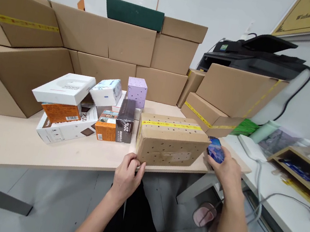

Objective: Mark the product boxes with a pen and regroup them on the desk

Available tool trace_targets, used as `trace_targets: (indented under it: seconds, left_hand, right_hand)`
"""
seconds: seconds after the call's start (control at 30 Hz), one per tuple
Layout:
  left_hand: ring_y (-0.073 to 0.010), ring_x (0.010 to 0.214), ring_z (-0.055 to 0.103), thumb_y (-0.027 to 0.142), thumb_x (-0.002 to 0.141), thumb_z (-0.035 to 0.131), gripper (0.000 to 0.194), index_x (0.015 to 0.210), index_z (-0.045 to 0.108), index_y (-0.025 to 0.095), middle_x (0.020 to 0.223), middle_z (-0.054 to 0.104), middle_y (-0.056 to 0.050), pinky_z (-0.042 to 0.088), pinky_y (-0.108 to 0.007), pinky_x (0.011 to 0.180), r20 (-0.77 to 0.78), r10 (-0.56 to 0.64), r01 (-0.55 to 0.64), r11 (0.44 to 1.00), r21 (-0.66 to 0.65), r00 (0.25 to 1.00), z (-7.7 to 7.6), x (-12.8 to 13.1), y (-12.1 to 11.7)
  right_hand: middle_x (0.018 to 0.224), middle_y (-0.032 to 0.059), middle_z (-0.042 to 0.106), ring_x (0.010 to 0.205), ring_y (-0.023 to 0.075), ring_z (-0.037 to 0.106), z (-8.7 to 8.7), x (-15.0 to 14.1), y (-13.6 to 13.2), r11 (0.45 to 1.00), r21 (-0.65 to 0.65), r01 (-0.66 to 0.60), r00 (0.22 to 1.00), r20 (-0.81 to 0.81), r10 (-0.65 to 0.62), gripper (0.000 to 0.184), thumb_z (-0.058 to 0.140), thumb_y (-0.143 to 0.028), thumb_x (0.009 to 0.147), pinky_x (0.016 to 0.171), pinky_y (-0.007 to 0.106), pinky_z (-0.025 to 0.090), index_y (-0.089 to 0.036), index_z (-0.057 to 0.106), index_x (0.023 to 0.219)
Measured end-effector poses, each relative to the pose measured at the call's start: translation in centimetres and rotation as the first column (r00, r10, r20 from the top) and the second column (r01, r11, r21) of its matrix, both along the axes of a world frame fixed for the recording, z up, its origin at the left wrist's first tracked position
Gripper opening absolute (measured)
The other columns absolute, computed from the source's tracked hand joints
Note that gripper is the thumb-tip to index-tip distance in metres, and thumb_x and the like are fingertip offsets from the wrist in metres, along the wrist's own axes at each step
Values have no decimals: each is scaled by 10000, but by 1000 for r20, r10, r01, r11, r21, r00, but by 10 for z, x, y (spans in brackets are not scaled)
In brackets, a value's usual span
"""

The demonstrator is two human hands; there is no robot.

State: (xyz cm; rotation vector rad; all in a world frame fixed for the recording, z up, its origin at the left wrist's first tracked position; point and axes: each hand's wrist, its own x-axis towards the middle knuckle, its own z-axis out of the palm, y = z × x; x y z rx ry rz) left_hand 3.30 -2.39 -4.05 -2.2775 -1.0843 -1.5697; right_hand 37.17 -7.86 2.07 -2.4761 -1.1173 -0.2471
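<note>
A brown cardboard box [172, 147] with small dark marks and yellow tape along its top stands near the table's front edge. At its lower left front corner is my left hand [128, 175], fingers curled in and touching the box. My right hand [228, 169] is closed around a phone [216, 150] with a shiny blue and purple face, just beyond the box's right end. To the left are a dark box [125, 121] marked 20%, an orange box [106, 125], a lilac box [136, 92] and a white power bank box [65, 88] stacked on others.
Large cardboard boxes [160, 86] wall the back and left of the table [76, 153]. More taped boxes [237, 92] stand at right, before a black printer [243, 59]. A white side desk [289, 187] carries cables and an organizer. Pink slippers [204, 214] lie below.
</note>
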Motion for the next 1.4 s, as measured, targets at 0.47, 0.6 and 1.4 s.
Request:
trace_targets:
  seconds: [0.47, 0.6, 1.4]
  left_hand:
    - [-149, 854, 665, 152, 885, 651, 165, 823, 506, 200, 937, 603, -62, 532, -222, 696, -12, -1, 1, 1000, 17, 1000, 5, 0, -1]
    - [-150, 870, 673, 149, 892, 642, 156, 836, 507, 202, 928, 608, -58, 535, -218, 701, -7, -4, 4, 1000, 19, 1000, 5, 0, -1]
    - [-194, 940, 678, 168, 910, 600, 104, 974, 520, 187, 999, 613, -105, 567, -260, 736, 20, -49, 50, 996, -68, 999, 2, -2, -1]
  right_hand:
    - [1214, 236, 670, 1163, 415, 620, -10, 19, 12, 983, -116, -142, 987, -98, 131, 741, 541, -582, 821, 980, 521, 464, -130, 520, 1408]
    - [1501, 198, 473, 1395, 341, 448, 3, 10, 18, 863, 365, -349, 860, -241, 449, 876, 489, -703, 826, 1082, 481, 419, -184, 342, 1517]
    - [1544, 228, 333, 1338, 339, 471, 83, -37, 79, 504, 761, -409, 824, 71, 562, 956, 428, -692, 829, 950, 445, 486, -192, 56, 1553]
